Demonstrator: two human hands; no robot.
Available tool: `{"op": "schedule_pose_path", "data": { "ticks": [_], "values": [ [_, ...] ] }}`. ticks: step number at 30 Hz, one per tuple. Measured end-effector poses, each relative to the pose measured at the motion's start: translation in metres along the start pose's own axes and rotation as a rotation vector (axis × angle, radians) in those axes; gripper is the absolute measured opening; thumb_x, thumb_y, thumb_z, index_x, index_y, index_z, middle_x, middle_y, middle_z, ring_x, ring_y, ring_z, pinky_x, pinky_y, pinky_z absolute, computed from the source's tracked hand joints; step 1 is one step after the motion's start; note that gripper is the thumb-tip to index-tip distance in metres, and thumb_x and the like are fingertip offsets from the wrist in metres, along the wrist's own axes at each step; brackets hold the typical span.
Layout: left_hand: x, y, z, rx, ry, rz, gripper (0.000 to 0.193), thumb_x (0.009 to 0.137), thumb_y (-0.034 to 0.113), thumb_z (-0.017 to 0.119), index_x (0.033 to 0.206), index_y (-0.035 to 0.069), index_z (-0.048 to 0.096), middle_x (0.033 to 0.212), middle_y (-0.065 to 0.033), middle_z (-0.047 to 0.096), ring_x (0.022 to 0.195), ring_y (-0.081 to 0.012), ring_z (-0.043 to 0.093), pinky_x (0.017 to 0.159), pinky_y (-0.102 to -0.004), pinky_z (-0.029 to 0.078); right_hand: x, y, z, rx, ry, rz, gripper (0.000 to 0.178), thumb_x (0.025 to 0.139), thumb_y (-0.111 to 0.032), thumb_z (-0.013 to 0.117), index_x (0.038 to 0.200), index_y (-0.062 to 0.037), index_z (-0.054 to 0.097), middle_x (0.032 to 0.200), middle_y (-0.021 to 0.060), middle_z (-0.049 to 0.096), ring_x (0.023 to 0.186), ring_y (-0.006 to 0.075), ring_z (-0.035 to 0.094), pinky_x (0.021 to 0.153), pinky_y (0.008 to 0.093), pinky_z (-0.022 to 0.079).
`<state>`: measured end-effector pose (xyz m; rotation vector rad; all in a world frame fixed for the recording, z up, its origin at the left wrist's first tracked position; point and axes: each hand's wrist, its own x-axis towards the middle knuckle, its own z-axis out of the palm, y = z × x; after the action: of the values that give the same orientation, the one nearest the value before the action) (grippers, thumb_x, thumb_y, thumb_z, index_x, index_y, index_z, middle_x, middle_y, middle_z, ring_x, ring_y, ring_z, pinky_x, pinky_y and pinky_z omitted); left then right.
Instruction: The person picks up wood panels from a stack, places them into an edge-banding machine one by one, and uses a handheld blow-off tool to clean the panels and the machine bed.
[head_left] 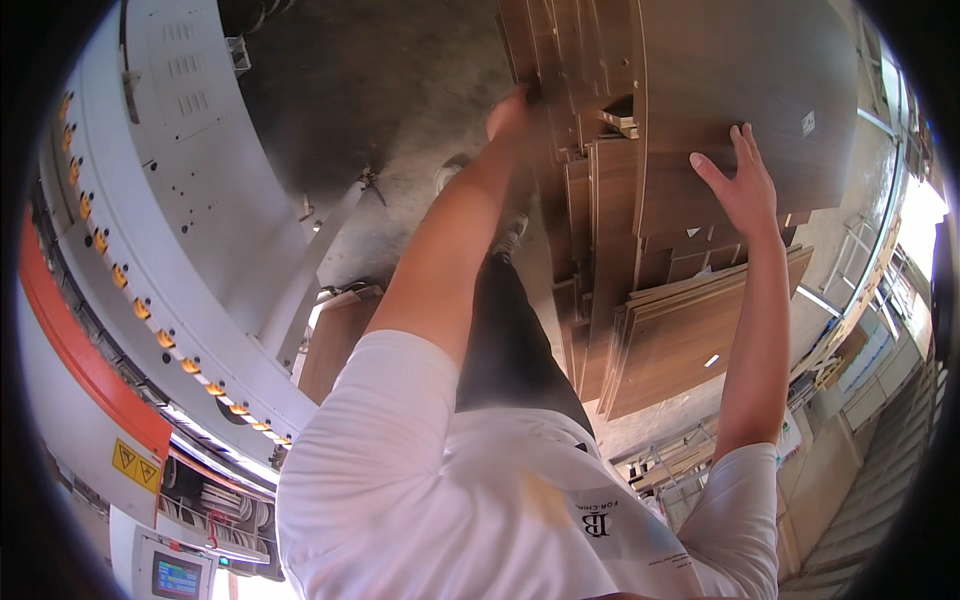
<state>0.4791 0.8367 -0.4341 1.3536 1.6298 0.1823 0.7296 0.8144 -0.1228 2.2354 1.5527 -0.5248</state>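
Note:
A large brown wood-grain board [740, 90] lies on top of a stack of similar boards [575, 60] at the upper right. Over its near part is my right hand [742, 190], thumb and fingers spread; whether the palm rests on the surface I cannot tell. My left hand [508, 112] is at the left edge of the stacked boards. Its fingers are blurred and partly hidden there, so their grip does not show. A small white label [808, 124] sticks to the large board.
A long white machine [200, 150] with a row of orange-yellow knobs [140, 308] curves along the left. Its control screen [176, 577] is at the lower left. More brown boards [680, 335] lie stacked nearer me, and another brown panel [335, 340] stands beside the machine.

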Motion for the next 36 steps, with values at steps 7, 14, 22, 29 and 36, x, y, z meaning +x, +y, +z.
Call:
{"op": "schedule_pose_path", "data": {
  "ticks": [7,14,22,29,36],
  "values": [
    [0.007,-0.043,0.008,0.15,-0.219,0.039,0.039,0.088,0.034,0.059,0.123,0.017,0.06,0.115,-0.0164,0.069,0.107,-0.0384,0.065,0.091,-0.0487,0.052,-0.003,-0.007,0.001,-0.082,-0.004,-0.013,0.109,0.081,-0.074,0.061,0.154,-0.0004,0.028,0.162,0.0183,0.023,0.148,0.0314,0.029,0.116,0.0422,0.033],
    [-0.036,-0.075,-0.012,0.307,-0.155,-0.104,0.054,0.084,0.03,0.071,0.136,0.024,0.057,0.124,-0.0114,0.066,0.117,-0.0312,0.061,0.091,-0.0439,0.05,-0.002,-0.005,0.0,-0.136,-0.048,-0.016,0.112,0.081,-0.075,0.059,0.153,0.0032,0.027,0.162,0.0209,0.023,0.148,0.0318,0.029,0.117,0.0419,0.032],
    [-0.022,-0.052,0.043,0.227,-0.157,-0.062,0.036,0.091,0.045,0.059,0.111,0.016,0.068,0.103,-0.016,0.07,0.105,-0.0367,0.064,0.086,-0.0476,0.05,-0.002,-0.011,-0.004,-0.123,-0.037,-0.031,0.113,0.08,-0.076,0.059,0.153,0.0033,0.027,0.162,0.0213,0.022,0.148,0.0317,0.028,0.117,0.0412,0.032],
    [-0.053,-0.127,-0.022,0.384,-0.16,-0.129,0.031,0.092,0.039,0.057,0.112,0.016,0.066,0.106,-0.016,0.069,0.104,-0.0392,0.063,0.088,-0.0495,0.049,0.0,-0.001,-0.003,-0.111,-0.049,-0.054,0.113,0.079,-0.077,0.059,0.153,0.0032,0.027,0.162,0.0221,0.022,0.149,0.0312,0.027,0.115,0.041,0.035],
    [-0.108,-0.152,-0.088,0.532,0.044,-0.004,0.056,0.088,0.024,0.065,0.14,0.013,0.048,0.125,-0.013,0.064,0.112,-0.0325,0.064,0.098,-0.0445,0.05,0.001,0.008,-0.015,0.008,-0.097,-0.027,0.111,0.08,-0.077,0.057,0.153,0.0021,0.028,0.162,0.0213,0.02,0.149,0.0306,0.028,0.115,0.0409,0.036]
  ]
}}
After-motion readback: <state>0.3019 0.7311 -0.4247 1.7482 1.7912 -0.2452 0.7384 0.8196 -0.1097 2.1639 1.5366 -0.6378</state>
